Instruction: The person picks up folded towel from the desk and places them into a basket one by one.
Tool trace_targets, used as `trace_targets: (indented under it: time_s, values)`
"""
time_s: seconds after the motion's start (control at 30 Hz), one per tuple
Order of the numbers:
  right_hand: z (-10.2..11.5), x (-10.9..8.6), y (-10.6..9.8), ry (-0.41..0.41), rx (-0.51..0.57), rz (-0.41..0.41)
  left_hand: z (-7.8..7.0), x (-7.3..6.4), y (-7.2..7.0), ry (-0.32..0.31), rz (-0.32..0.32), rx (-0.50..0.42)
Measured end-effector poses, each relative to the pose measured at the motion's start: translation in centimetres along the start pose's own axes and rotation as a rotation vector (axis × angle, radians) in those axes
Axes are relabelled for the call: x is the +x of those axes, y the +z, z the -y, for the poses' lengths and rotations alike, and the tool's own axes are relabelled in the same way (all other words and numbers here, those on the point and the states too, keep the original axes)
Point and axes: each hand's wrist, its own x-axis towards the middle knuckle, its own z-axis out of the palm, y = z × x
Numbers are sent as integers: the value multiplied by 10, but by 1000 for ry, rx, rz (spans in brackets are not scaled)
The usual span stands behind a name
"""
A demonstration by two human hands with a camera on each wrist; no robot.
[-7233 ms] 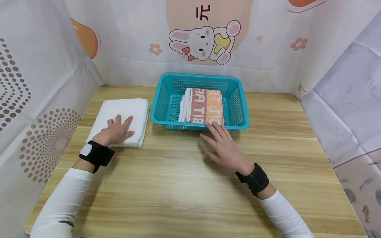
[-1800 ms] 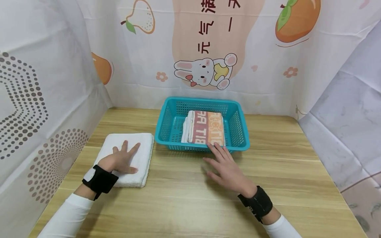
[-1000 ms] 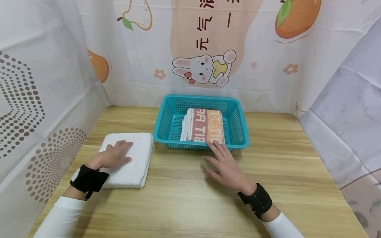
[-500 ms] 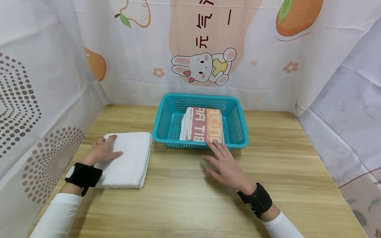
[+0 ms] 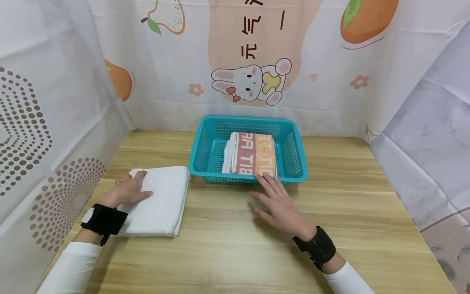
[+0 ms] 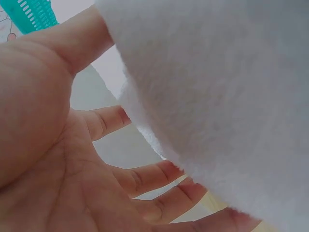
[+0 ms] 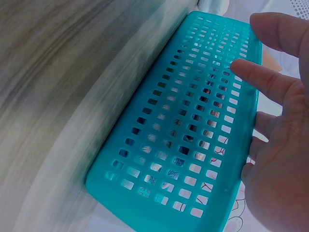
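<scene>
A folded white towel (image 5: 161, 200) lies on the left of the table. My left hand (image 5: 126, 191) is at its left side, with thumb and index finger over the top. In the left wrist view, the towel's near part hides the fingertips of my spread left hand (image 6: 72, 159). A teal plastic basket (image 5: 198, 151) at the back holds folded towels, the top one a pink and orange patterned towel (image 5: 253, 155). My right hand (image 5: 280, 204) touches the basket's front rim with extended fingertips. The right wrist view shows the basket's perforated wall (image 7: 178, 130) beside the fingers.
The wooden table (image 5: 227, 253) stretches in front of the basket and to its right. Behind it hangs a white printed curtain (image 5: 169, 81), with more sheeting on the left and right sides.
My left hand has slid from the middle of the white towel to its left side. Lately the towel has shifted slightly toward me and to the right. My right hand stays at the basket rim.
</scene>
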Motion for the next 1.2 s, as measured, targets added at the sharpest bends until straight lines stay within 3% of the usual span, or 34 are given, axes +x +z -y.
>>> trace_targets:
  time_s: [0.93,1.2]
  values:
    - [1,0,0,12,5,9,-13,-19,10,34,60,33]
    - [1,-2,-1,25,-12,21,-18,-21,9,-13,141,-81]
